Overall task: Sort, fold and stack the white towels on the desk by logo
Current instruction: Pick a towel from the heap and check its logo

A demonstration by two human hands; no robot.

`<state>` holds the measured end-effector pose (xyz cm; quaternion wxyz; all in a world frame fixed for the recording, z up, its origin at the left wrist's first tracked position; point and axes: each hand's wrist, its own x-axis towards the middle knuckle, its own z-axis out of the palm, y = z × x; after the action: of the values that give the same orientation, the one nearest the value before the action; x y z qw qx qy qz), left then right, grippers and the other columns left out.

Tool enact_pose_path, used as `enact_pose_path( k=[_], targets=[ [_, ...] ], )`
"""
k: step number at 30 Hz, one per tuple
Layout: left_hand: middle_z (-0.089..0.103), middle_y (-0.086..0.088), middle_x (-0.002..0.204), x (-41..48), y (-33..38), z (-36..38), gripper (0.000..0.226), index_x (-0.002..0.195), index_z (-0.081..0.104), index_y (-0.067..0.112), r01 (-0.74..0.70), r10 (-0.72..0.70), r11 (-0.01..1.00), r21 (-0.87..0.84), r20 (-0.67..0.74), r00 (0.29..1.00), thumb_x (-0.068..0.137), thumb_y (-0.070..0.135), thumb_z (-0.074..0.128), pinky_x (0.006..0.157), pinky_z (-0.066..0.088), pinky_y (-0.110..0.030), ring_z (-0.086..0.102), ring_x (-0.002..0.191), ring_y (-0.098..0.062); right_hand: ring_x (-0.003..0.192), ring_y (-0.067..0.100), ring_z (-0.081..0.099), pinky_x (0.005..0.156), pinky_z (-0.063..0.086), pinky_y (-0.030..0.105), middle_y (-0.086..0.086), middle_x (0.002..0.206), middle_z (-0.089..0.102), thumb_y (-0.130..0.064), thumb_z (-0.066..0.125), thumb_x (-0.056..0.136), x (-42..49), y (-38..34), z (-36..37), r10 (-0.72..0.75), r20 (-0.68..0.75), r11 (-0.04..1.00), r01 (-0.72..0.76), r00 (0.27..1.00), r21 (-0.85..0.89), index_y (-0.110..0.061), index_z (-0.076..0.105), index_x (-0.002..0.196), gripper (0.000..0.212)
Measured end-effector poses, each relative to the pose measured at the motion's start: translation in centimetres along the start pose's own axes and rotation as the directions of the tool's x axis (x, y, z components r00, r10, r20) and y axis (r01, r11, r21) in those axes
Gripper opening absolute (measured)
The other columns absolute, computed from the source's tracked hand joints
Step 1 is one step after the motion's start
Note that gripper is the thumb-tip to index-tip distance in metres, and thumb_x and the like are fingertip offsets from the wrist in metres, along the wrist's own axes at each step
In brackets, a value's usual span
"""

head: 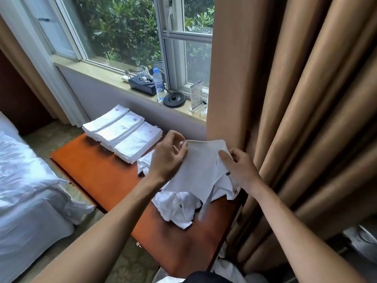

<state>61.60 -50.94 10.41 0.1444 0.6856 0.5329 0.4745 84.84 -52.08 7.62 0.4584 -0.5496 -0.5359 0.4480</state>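
Both hands hold up one white towel (201,170) above the orange desk (98,170). My left hand (168,156) pinches its top left corner. On the towel's right edge my right hand (240,168) grips it with the thumb on top. Under the raised towel lies a loose heap of unfolded white towels (177,209), one showing a small red logo (236,192). At the far end of the desk stand three neat stacks of folded towels (122,132) side by side, each with a small logo on its top towel.
A brown curtain (295,119) hangs close along the right of the desk. A bed with white sheets (26,180) stands to the left. On the window sill (114,77) are a water bottle (158,83), a black box, a kettle base and a card stand.
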Motion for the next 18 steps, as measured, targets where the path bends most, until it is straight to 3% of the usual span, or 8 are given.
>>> enact_pose_path(
  k=[3, 7, 11, 13, 16, 18],
  targets=[
    [0.057, 0.011, 0.071, -1.4, 0.9, 2.1, 0.013, 0.101, 0.054, 0.020, 0.022, -0.017, 0.999, -0.047, 0.103, 0.995, 0.096, 0.022, 0.067, 0.059, 0.049, -0.034, 0.053, 0.059, -0.008, 0.062, 0.001, 0.057, 0.059, 0.048, 0.018, -0.013, 0.067, 0.064, -0.020, 0.066, 0.102, -0.8, -0.2, 0.5, 0.011, 0.043, 1.000, -0.012, 0.999, 0.023, -0.012, 0.060, 0.087, 0.017],
    [0.062, 0.007, 0.081, -3.4, 1.3, 4.4, 0.015, 0.108, 0.051, 0.028, 0.087, -0.056, 0.990, -0.112, 0.257, 0.965, 0.099, 0.021, 0.060, 0.067, 0.053, -0.037, 0.057, 0.067, -0.008, 0.070, -0.001, 0.063, 0.064, 0.051, 0.019, -0.006, 0.086, 0.066, -0.011, 0.067, 0.100, -2.1, 0.2, 1.4, 0.056, 0.032, 0.993, -0.059, 0.998, 0.102, -0.007, 0.062, 0.107, 0.010],
    [0.064, 0.005, 0.085, -5.2, 1.5, 5.8, 0.013, 0.106, 0.056, 0.030, 0.180, -0.093, 0.957, -0.226, 0.347, 0.933, 0.101, 0.018, 0.056, 0.069, 0.051, -0.027, 0.059, 0.070, -0.008, 0.087, 0.016, 0.066, 0.085, 0.055, 0.038, 0.008, 0.097, 0.070, -0.009, 0.068, 0.098, -3.5, 1.2, 1.8, 0.052, 0.028, 0.994, -0.054, 0.998, 0.098, -0.023, 0.060, 0.117, 0.024],
    [0.066, 0.009, 0.091, -5.7, 1.6, 6.1, 0.012, 0.101, 0.059, 0.028, 0.217, -0.117, 0.946, -0.242, 0.369, 0.922, 0.100, 0.017, 0.054, 0.073, 0.054, -0.029, 0.063, 0.076, -0.013, 0.089, 0.019, 0.065, 0.094, 0.053, 0.047, 0.010, 0.101, 0.071, -0.009, 0.067, 0.099, -4.1, 1.8, 1.8, 0.040, 0.015, 0.996, -0.041, 0.999, 0.073, -0.027, 0.061, 0.118, 0.027],
    [0.066, 0.009, 0.092, -6.3, 1.5, 6.1, 0.012, 0.099, 0.061, 0.027, 0.256, -0.150, 0.938, -0.235, 0.391, 0.908, 0.098, 0.017, 0.055, 0.080, 0.056, -0.039, 0.065, 0.080, -0.020, 0.096, 0.031, 0.068, 0.103, 0.051, 0.058, 0.020, 0.108, 0.072, -0.008, 0.061, 0.102, -4.7, 2.1, 1.6, 0.066, 0.029, 0.996, -0.068, 0.997, 0.061, -0.017, 0.067, 0.116, 0.018],
    [0.066, 0.010, 0.092, -6.5, 1.3, 5.9, 0.011, 0.099, 0.060, 0.026, 0.246, -0.144, 0.942, -0.228, 0.385, 0.911, 0.098, 0.017, 0.055, 0.079, 0.055, -0.037, 0.063, 0.078, -0.015, 0.110, 0.045, 0.066, 0.103, 0.049, 0.064, 0.028, 0.114, 0.070, 0.000, 0.054, 0.102, -4.9, 2.2, 1.5, 0.104, 0.069, 0.992, -0.108, 0.992, 0.060, -0.011, 0.069, 0.118, 0.025]
  ],
)
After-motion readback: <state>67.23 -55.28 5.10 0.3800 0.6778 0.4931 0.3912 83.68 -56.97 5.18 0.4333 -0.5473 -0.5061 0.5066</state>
